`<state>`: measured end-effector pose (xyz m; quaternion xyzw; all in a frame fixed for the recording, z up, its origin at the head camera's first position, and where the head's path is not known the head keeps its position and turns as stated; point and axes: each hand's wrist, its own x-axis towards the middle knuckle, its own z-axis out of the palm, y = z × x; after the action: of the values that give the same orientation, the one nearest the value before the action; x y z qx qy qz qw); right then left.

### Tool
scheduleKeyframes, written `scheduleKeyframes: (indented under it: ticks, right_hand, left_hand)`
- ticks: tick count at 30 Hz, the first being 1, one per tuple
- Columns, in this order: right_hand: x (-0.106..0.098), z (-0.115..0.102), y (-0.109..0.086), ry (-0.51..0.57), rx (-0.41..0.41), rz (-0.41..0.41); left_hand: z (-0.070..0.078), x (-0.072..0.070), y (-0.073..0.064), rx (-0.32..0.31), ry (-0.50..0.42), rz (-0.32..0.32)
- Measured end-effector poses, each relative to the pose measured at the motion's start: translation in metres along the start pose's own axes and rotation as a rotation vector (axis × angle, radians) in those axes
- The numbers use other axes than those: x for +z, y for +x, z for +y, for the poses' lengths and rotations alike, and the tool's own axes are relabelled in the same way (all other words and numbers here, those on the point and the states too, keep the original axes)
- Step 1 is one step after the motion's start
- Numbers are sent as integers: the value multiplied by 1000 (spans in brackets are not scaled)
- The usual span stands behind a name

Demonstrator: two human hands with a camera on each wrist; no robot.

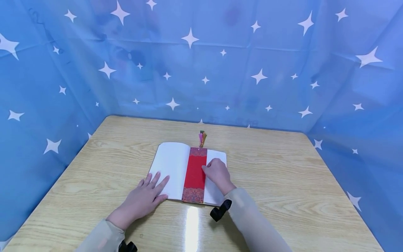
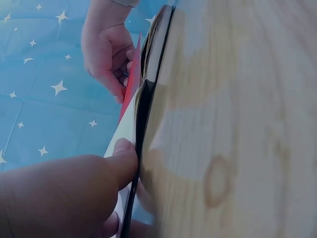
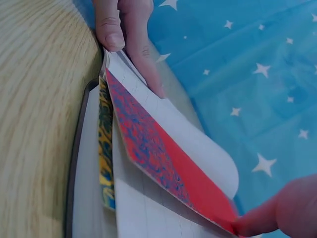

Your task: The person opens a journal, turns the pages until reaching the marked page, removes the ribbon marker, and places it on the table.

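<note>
An open notebook point(image 1: 170, 164) with white lined pages lies on the table. Along its middle and right page lies a red bookmark point(image 1: 195, 171) with patterned bands at both ends. My right hand point(image 1: 217, 172) pinches the bookmark's right long edge, its fingers curled. In the right wrist view that edge of the bookmark point(image 3: 148, 134) is tilted up off the page. My left hand point(image 1: 143, 197), fingers spread, rests on the lower left page; its thumb point(image 2: 124, 153) lies at the notebook's near edge.
Pink and gold tassels point(image 1: 202, 138) stick out past the notebook's top. A yellow and blue patterned strip point(image 3: 105, 148) shows between the pages under the bookmark. The wooden table point(image 1: 283, 175) extends around the notebook, with a blue star-printed cloth point(image 1: 214, 94) behind it.
</note>
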<state>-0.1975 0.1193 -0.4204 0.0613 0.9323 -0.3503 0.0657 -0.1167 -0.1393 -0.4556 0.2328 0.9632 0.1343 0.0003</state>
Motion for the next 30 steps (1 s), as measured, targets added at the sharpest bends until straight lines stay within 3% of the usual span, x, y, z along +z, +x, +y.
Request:
scheduleKeyframes:
  ticks: [5, 11, 19, 24, 30]
  right_hand:
    - [-3, 2, 2, 67, -21, 12]
    - [-9, 4, 1, 248, -16, 25]
    - [-13, 14, 4, 603, 66, -34]
    - [-19, 20, 6, 678, 119, -56]
    - [-28, 28, 6, 723, 147, -26]
  left_hand:
    - [1, -1, 0, 8, 5, 14]
    - [0, 0, 0, 8, 13, 11]
    - [0, 2, 0, 0, 24, 12]
    - [0, 3, 0, 8, 24, 29]
    - [-1, 4, 0, 18, 36, 44]
